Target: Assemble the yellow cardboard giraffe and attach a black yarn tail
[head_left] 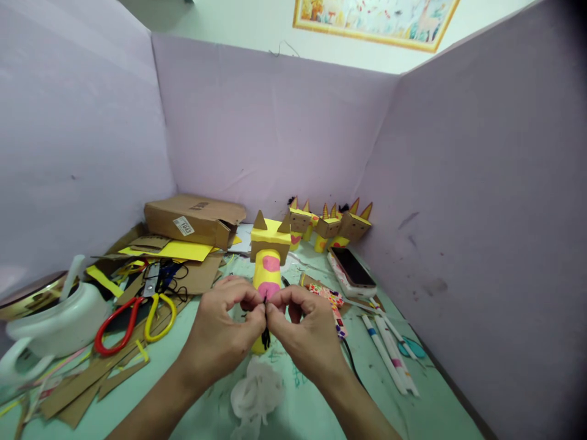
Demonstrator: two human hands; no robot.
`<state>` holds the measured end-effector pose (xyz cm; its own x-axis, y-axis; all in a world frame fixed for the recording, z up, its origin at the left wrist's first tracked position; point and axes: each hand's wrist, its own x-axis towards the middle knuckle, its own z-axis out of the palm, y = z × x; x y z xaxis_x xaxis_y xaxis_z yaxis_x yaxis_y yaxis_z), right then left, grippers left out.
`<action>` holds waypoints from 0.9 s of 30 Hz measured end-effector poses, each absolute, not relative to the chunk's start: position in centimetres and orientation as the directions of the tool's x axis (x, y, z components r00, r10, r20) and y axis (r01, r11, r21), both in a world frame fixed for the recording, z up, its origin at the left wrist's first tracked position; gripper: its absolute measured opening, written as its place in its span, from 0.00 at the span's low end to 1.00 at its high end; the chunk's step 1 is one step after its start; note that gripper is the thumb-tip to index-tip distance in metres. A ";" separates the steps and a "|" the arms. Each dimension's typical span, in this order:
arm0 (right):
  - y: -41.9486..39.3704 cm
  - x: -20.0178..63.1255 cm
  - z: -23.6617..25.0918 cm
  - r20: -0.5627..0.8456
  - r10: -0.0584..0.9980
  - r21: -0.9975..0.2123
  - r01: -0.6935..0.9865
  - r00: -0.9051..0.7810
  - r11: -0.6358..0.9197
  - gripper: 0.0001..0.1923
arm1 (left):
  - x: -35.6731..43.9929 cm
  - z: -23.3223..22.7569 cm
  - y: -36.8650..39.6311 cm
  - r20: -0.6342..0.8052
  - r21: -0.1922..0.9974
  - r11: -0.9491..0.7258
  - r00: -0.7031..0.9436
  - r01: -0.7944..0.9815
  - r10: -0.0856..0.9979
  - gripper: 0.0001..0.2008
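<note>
My left hand [224, 330] and my right hand [305, 330] meet at the fingertips over the table's middle, both pinching a short tuft of black yarn [265, 336] that hangs down between them. Just behind the hands stands a cardboard animal figure [269, 253]: a yellow tube body with pink spots, a box head with a yellow top and two pointed ears. A crumpled white tissue [255, 394] lies on the green tabletop [413, 415] under my wrists.
Three similar cardboard figures [328, 226] stand at the back wall. A phone [352, 269] and markers [385, 348] lie right. Left: red and yellow scissors [132, 315], cardboard scraps [87, 379], a cardboard box [195, 220], a white glue jar [57, 318]. Purple partitions enclose the table.
</note>
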<state>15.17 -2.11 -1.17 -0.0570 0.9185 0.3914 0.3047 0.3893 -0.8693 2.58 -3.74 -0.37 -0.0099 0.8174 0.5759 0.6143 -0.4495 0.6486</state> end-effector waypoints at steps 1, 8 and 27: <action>-2.1 15.1 -1.2 0.379 0.924 -0.877 0.299 -0.046 0.375 0.03 | 2.7 -0.4 -3.8 0.582 0.650 -0.449 -0.023 0.614 0.813 0.08; -1.9 15.5 -1.5 0.316 0.948 -0.920 0.232 -0.038 0.316 0.03 | 2.7 -0.2 -4.0 0.521 0.723 -0.360 -0.123 0.589 0.845 0.07; -2.1 16.3 -1.4 0.564 0.817 -0.743 0.360 -0.119 0.565 0.06 | 2.2 0.3 -3.8 0.393 0.814 -0.335 -0.026 0.474 0.919 0.08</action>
